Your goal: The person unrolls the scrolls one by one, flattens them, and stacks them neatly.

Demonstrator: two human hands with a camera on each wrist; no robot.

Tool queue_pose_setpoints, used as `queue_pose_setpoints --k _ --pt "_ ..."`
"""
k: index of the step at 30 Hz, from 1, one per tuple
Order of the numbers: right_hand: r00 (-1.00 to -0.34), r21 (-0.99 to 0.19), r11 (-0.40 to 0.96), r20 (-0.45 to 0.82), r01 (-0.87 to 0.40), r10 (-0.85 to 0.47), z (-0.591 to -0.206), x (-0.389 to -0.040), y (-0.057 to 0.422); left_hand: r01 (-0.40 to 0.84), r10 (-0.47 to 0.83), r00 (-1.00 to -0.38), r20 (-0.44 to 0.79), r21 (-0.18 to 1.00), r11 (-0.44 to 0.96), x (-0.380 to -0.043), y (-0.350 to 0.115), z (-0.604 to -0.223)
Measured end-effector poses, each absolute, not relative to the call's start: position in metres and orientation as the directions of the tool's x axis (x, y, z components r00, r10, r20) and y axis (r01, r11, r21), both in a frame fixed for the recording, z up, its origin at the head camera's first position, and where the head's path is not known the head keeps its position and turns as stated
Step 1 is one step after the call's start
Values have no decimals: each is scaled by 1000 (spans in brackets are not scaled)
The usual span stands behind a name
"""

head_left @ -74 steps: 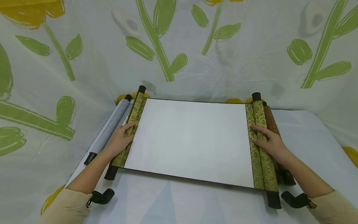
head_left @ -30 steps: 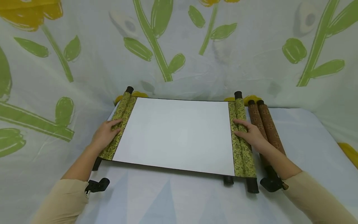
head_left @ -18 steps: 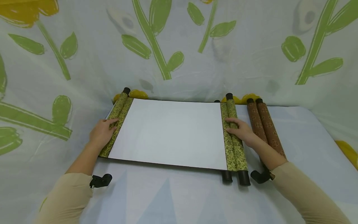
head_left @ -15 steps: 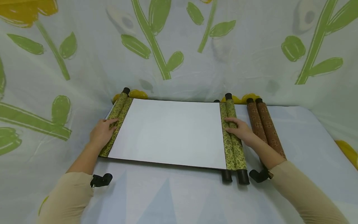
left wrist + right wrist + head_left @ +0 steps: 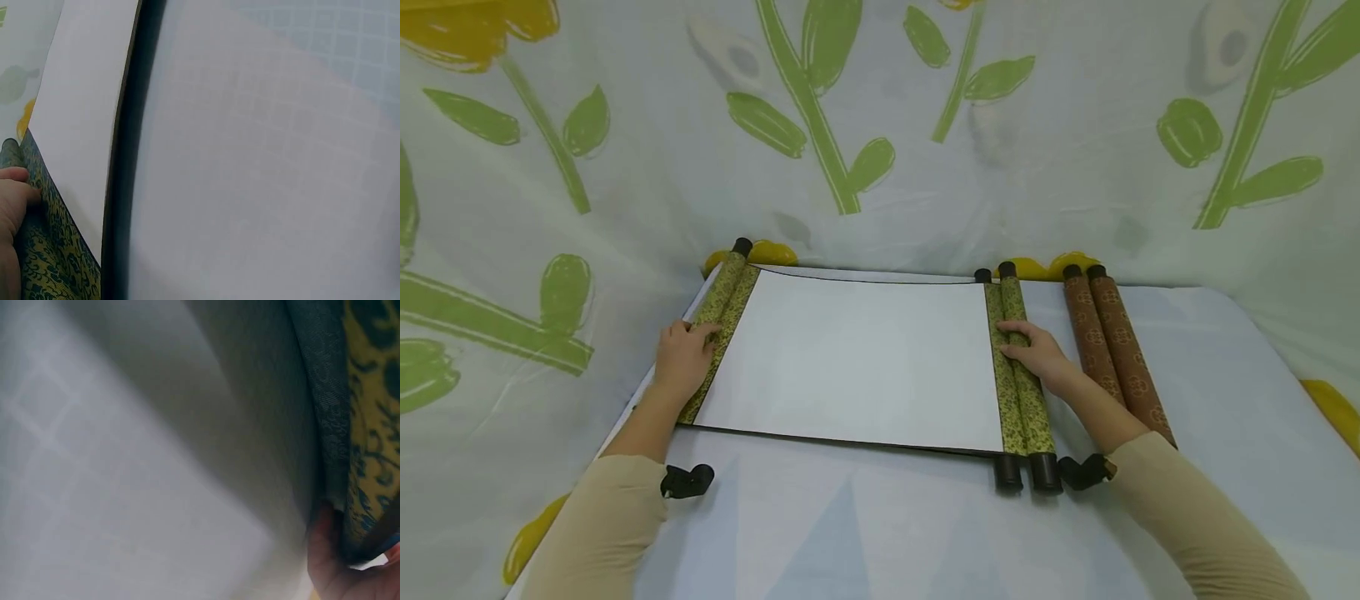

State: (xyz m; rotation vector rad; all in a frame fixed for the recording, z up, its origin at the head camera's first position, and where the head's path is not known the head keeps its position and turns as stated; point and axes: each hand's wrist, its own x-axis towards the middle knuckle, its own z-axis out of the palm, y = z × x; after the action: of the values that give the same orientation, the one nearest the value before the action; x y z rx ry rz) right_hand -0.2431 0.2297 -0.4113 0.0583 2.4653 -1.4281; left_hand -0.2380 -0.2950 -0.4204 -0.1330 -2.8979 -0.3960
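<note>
Now, in the head view, the scroll [image 5: 850,362] is spread over the table [image 5: 775,533], its far edge sagging where half a second ago it ran nearly straight. The left hand [image 5: 683,360] grips the left roller [image 5: 721,287], the right hand [image 5: 1039,353] the right roller [image 5: 1036,412]; both have come slightly closer together. Two brown rolls [image 5: 1129,358], partly covered earlier, lie clear of the scroll. The left wrist view shows fingers on the patterned band [image 5: 59,234]; the right, thumb and fingers round the patterned edge [image 5: 375,431].
</note>
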Motion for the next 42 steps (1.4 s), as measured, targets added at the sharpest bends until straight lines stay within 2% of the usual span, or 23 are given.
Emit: queue_pose_setpoints --k 6,14,22,24,33,42 --pt "-952 -847 494 -286 198 -110 -412 -241 234 121 67 -979 194 279 953 -241 -293 -430" --pt "-953 -825 507 -304 251 -22 -411 -241 234 79 29 -985 167 296 952 -240 -288 -431" --pt "-943 -810 521 -331 268 -30 -398 -235 235 10 -33 -997 66 567 823 -244 -279 -425" --pt "-943 -800 542 -331 259 -38 -393 -233 235 23 -24 -997 70 604 797 -243 -274 -422" --pt "-961 -769 618 -265 164 -74 -376 -222 241 106 41 -992 116 634 766 -240 -238 -412" --pt "-980 -740 669 -174 66 -95 -364 -210 254 72 96 -995 7 711 700 -224 -205 -401"
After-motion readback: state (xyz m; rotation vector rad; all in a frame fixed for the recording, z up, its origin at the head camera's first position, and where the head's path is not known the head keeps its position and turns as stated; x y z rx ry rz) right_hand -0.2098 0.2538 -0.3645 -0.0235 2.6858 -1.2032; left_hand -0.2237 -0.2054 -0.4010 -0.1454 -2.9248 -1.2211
